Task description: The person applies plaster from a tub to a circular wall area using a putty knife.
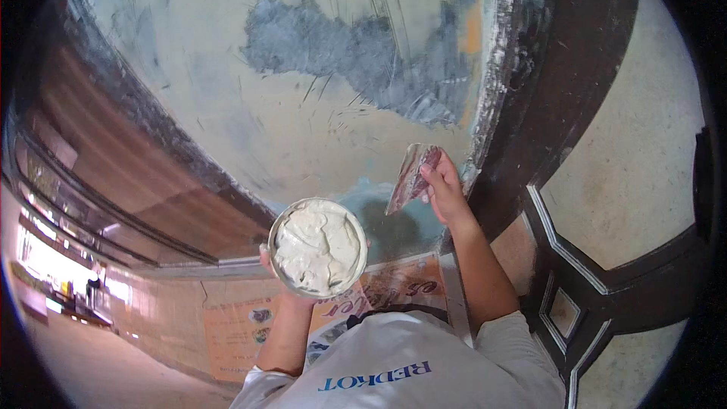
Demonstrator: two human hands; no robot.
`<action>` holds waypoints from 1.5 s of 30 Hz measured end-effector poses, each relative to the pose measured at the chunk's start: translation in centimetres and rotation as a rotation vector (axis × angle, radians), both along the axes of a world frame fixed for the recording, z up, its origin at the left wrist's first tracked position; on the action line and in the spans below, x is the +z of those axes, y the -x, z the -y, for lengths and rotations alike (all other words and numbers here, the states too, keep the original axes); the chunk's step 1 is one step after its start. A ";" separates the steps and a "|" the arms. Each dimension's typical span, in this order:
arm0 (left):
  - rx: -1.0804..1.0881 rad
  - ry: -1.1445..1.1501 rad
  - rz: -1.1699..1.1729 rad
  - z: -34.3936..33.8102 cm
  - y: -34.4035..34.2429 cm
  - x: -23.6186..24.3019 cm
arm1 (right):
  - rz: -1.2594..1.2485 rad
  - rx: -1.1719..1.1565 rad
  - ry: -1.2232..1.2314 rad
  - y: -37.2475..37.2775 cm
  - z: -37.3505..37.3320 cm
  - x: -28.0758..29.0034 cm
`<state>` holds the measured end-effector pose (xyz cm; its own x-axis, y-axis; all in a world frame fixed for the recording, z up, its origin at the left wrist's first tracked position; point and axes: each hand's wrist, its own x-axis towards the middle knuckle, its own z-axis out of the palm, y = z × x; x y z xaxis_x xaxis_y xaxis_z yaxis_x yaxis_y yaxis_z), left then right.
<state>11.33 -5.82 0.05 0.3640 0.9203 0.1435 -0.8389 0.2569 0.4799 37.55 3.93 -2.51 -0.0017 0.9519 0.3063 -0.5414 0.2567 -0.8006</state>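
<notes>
My left hand (266, 259) is wrapped round a round tub (318, 248) of thick off-white paste, held low in front of me with its open top facing up; most of that hand is hidden behind the tub. My right hand (447, 189) grips a flat, stained putty knife (405, 178) with a reddish-brown handle, held a little above and to the right of the tub, near the patched, painted wall (197, 91). The wall shows pale filler, grey-blue patches and scrape marks.
Dark framing with pale panels (621, 182) runs down the right. A brown panelled band (121, 167) borders the left of the wall. An orange printed sign (250, 337) is low behind my arms. A bright opening (45, 250) shows at the far left.
</notes>
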 end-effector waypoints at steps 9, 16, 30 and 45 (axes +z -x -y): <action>0.136 -0.036 -0.041 -0.4 0.7 -1.5 | 0.328 0.221 -0.071 3.1 1.1 5.1; 0.113 -0.116 0.032 -0.9 2.4 -2.8 | 0.905 -0.057 -0.239 3.4 3.3 6.2; 0.189 -0.093 -0.106 1.3 1.3 -2.0 | 1.250 -0.048 -0.506 5.9 4.4 10.5; 0.183 -0.138 -0.123 1.1 4.0 0.0 | 1.185 -0.176 -0.746 5.3 6.4 12.2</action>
